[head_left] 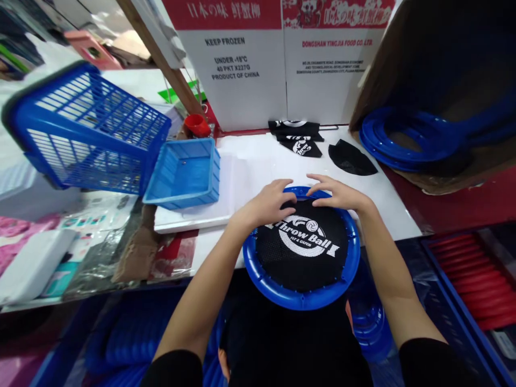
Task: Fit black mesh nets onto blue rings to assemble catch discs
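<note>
A round throw-ball disc has a blue plastic ring (302,301) and a black mesh cloth (282,258) with white "Throw Ball" print across it. It lies tilted against the near edge of the white work surface, over my lap. My left hand (276,203) has its bent fingers and thumb at the far rim, on the ring and the cloth's edge. Beside it, my right hand (336,194) holds the same rim a little to the right, fingers bent over it. What lies under the fingertips is partly hidden.
Black cloth pieces (298,145) and a dark folded mesh (351,157) lie farther back. Blue rings (387,156) sit in an open carton at right. A light-blue tray (181,201) and tilted blue basket (92,123) stand left. Red rings (467,274) fill a lower-right crate.
</note>
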Available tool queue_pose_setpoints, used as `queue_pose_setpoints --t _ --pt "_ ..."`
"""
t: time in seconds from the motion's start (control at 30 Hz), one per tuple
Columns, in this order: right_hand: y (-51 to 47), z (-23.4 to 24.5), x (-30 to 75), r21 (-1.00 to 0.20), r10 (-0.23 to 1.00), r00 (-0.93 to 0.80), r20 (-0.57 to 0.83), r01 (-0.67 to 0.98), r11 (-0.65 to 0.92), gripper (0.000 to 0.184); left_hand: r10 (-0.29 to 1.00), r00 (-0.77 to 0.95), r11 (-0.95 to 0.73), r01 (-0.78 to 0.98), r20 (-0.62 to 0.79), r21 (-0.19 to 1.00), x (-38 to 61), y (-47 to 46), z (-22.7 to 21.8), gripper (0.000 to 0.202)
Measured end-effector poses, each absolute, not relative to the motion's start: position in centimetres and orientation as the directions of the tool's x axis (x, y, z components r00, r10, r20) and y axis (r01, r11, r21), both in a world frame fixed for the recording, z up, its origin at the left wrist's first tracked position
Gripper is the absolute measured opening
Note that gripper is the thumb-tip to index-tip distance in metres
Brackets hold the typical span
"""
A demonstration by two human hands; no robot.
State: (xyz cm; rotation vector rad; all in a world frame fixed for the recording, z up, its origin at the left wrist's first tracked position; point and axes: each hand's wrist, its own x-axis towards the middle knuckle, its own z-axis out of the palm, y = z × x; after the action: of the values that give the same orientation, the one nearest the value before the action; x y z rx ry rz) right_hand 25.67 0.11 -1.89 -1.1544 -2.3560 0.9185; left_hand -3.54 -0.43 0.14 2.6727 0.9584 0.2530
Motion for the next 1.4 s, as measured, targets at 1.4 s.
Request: queue_pose_setpoints --t 1.4 --pt "1.0 -2.9 23.6 -0.81 0.794 -0.604 0.062 0.434 0.394 0.028 0.816 0.568 -0.398 0.413 0.11 0.819 -6.0 1.8 -3.3 0.011"
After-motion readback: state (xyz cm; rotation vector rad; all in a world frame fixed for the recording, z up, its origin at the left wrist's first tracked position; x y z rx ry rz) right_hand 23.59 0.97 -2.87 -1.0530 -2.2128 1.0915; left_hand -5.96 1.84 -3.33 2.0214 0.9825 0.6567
